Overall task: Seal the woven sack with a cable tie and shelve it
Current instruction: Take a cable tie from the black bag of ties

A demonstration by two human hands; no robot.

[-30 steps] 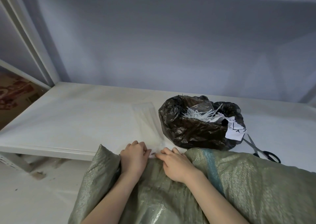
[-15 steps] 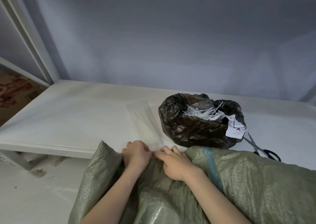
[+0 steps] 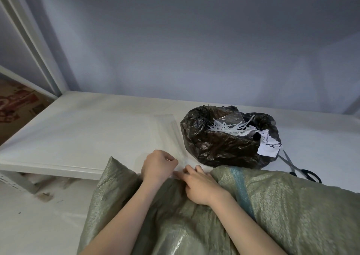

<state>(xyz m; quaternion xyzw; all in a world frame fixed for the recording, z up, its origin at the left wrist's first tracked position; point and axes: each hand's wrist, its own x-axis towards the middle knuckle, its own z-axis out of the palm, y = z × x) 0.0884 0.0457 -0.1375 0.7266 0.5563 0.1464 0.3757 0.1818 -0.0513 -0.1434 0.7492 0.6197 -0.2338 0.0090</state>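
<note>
From the head camera, the green woven sack point(image 3: 263, 212) lies across the near edge of the white shelf point(image 3: 87, 133), its gathered mouth between both hands. The left hand point(image 3: 158, 166) is clenched at the sack's mouth; the right hand point(image 3: 200, 186) pinches a thin pale strip there, perhaps the cable tie. Behind, a black bag point(image 3: 220, 147) holds white ties point(image 3: 228, 128). Scissors point(image 3: 300, 169) lie toward the shelf's right end.

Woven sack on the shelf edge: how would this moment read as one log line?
step: tying | left hand: fisted at the woven sack mouth | right hand: pinching it | cable tie: unclear | scissors: untouched
</note>
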